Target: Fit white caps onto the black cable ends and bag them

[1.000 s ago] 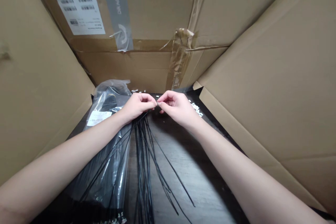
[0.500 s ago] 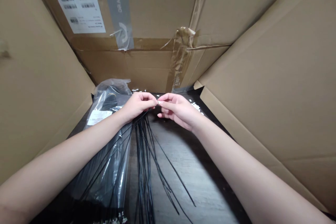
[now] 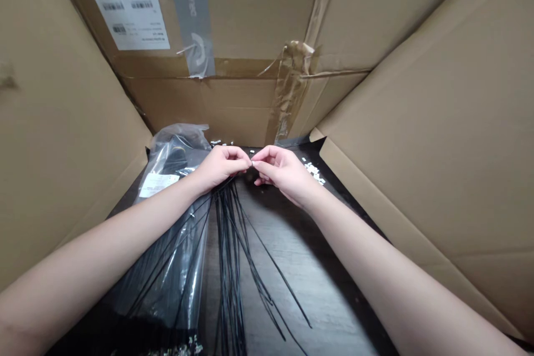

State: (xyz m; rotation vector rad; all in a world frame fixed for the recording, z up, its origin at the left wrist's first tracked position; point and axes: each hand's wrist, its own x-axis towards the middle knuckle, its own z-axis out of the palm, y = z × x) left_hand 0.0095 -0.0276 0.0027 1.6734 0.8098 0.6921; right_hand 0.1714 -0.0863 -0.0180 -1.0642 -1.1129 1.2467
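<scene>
My left hand (image 3: 223, 166) is closed in a pinch on a thin black wire, whose end is hidden by the fingertips. Meeting it fingertip to fingertip, my right hand (image 3: 283, 171) pinches a tiny white connector (image 3: 252, 163), mostly covered by the fingers. Below the hands a loose bundle of black wires (image 3: 228, 256) fans out toward the front of the table. A clear plastic bag (image 3: 183, 272) with more black wires lies beneath my left forearm. Small white connectors (image 3: 315, 172) are scattered behind my right wrist.
Tall cardboard panels stand left (image 3: 54, 139), right (image 3: 442, 139) and at the back (image 3: 233, 22), around the dark table (image 3: 292, 267). More white pieces (image 3: 216, 143) lie by the back panel. A white label (image 3: 158, 184) is on the bag.
The right hand's lower fingers have curled in a little. Both hands stay together at the same spot, and the camera view has shifted slightly.
</scene>
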